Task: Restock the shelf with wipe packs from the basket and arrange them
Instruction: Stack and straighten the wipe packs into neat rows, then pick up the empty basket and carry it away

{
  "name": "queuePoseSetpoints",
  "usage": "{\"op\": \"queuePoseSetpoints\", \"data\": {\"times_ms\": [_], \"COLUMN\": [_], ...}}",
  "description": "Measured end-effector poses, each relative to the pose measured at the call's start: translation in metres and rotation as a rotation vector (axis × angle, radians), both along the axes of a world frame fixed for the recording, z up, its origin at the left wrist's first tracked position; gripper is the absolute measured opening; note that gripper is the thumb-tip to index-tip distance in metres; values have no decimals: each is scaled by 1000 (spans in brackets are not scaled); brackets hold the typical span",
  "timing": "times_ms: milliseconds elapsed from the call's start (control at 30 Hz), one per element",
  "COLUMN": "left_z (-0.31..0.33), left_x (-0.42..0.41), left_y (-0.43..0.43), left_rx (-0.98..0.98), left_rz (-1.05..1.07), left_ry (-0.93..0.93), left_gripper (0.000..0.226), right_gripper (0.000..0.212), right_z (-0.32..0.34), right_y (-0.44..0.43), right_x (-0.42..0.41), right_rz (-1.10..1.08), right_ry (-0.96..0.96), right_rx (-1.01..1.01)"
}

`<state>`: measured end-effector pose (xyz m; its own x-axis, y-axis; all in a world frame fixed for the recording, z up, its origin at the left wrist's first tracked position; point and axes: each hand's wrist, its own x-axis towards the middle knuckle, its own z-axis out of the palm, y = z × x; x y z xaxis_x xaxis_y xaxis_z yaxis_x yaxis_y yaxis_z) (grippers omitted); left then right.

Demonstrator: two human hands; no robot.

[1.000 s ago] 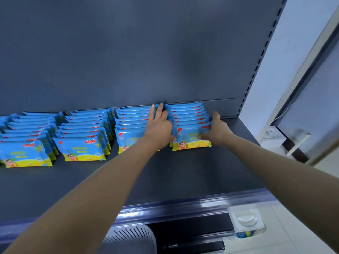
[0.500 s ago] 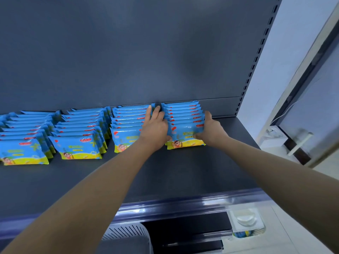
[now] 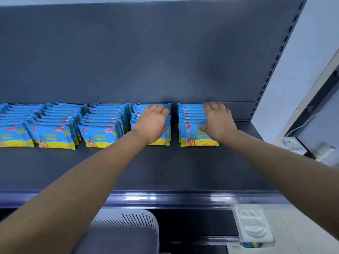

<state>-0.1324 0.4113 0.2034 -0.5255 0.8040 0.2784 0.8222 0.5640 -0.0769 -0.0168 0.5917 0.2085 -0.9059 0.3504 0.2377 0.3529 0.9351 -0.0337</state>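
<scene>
Several rows of blue and yellow wipe packs stand front to back on the dark grey shelf (image 3: 165, 167). My left hand (image 3: 152, 123) lies flat on top of the second row from the right (image 3: 137, 112), fingers reaching toward its back. The palm of my right hand (image 3: 218, 121) rests on the right part of the rightmost row (image 3: 192, 140), thumb stretched over the front pack. A narrow dark gap separates these two rows. Neither hand holds a pack.
More pack rows (image 3: 100, 132) fill the shelf to the left. The shelf's back panel rises behind them, with a slotted upright (image 3: 271, 70) at the right. Below the glossy front rail (image 3: 165, 198) a grey slotted basket (image 3: 124, 226) shows, and a pack lies in a clear holder (image 3: 255, 233).
My left hand has moved from the gap beside the rightmost row onto the row to its left. My right hand has slid from the row's right side onto its top. The view shifted right.
</scene>
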Motion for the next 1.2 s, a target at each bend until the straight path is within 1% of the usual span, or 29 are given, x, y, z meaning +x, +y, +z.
{"op": "queuePoseSetpoints", "data": {"times_ms": [167, 333, 467, 567, 700, 900, 1067, 1200], "left_z": [11, 9, -1, -12, -35, -85, -138, -167], "left_x": [6, 13, 22, 30, 42, 57, 66, 73], "left_y": [-40, -102, -159, -201, -261, -351, -407, -428], "left_rx": [16, 74, 107, 146, 160, 169, 113, 167], "left_rz": [64, 160, 201, 193, 197, 248, 404, 581], "left_ry": [-8, -23, -3, -12, -56, -248, -421, -622], "left_gripper": [52, 59, 56, 55, 56, 53, 52, 61], "right_gripper": [63, 59, 58, 57, 55, 56, 55, 55], "right_z": [14, 12, 3, -7, -29, -79, -121, -152], "right_y": [-38, -89, -133, -167, -220, -294, -320, -322], "right_x": [-11, -25, -23, -11, 15, 64, 99, 123], "right_rz": [162, 306, 356, 377, 341, 234, 78, -60], "right_ry": [52, 79, 93, 95, 57, -24, -148, -247], "right_rx": [61, 106, 154, 164, 120, 23, -96, -228]}}
